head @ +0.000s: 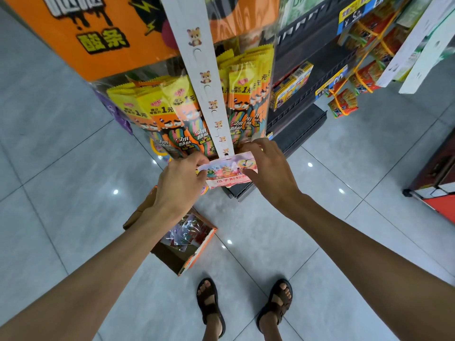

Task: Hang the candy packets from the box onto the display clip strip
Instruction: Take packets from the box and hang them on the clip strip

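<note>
A white display clip strip [197, 60] printed with small bear figures hangs down the front of a snack stand. At its bottom end I hold a pink candy packet [227, 173] with both hands. My left hand [181, 183] pinches the packet's left edge. My right hand [269, 166] grips its right side, fingers over the top. The packet's top edge touches the lowest part of the strip. On the floor below stands an open cardboard box [189, 244] with several more packets inside; my left forearm hides part of it.
Yellow and orange sour-strip packs [172, 112] hang behind the strip under an orange sign [103, 33]. A black shelf unit [315, 70] with boxed snacks stands to the right. The floor is grey tile [344, 168]. My sandalled feet [243, 306] stand just behind the box.
</note>
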Tool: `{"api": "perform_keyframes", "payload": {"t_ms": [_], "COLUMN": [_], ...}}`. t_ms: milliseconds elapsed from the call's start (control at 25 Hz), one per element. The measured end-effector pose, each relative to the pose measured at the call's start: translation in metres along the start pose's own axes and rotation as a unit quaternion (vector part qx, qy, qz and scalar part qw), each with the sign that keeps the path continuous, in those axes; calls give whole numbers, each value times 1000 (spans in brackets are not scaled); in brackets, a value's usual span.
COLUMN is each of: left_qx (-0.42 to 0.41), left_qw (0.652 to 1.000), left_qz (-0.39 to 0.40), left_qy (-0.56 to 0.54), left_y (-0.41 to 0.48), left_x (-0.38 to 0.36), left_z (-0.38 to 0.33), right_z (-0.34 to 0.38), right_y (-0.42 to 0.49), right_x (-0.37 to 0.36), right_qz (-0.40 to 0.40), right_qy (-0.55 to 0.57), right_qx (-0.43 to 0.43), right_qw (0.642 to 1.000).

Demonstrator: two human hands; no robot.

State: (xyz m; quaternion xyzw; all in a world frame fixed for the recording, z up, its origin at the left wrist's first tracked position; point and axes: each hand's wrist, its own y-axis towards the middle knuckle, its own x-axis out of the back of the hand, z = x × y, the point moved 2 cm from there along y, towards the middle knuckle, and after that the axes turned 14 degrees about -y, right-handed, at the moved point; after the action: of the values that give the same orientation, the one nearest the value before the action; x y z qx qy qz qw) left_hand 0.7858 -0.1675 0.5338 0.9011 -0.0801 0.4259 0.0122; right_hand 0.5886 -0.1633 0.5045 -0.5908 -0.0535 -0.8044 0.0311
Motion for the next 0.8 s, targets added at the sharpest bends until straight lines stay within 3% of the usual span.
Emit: {"api": "perform_keyframes", "payload": {"t_ms": [160, 440, 560, 800], "left_qx": [49, 130, 113, 103], "left_qw": [998, 973, 966, 953], "left_qz": [23, 156, 210, 255], "left_qy": [-31, -112, -101, -130], "left_y": [-16, -55, -67, -71], "left_x": [24, 65, 75, 89], "left_z": [-6, 30, 63, 194], "right_z": [11, 75, 111, 192], "right_y": [-25, -50, -55, -60], "right_x": [10, -3, -27, -136], "right_qz": [14, 225, 301, 369], "right_qy": [-5, 24, 20, 36], "right_qx": [-7, 96, 74, -12], "right_qw": [1000, 969, 950, 929]}}
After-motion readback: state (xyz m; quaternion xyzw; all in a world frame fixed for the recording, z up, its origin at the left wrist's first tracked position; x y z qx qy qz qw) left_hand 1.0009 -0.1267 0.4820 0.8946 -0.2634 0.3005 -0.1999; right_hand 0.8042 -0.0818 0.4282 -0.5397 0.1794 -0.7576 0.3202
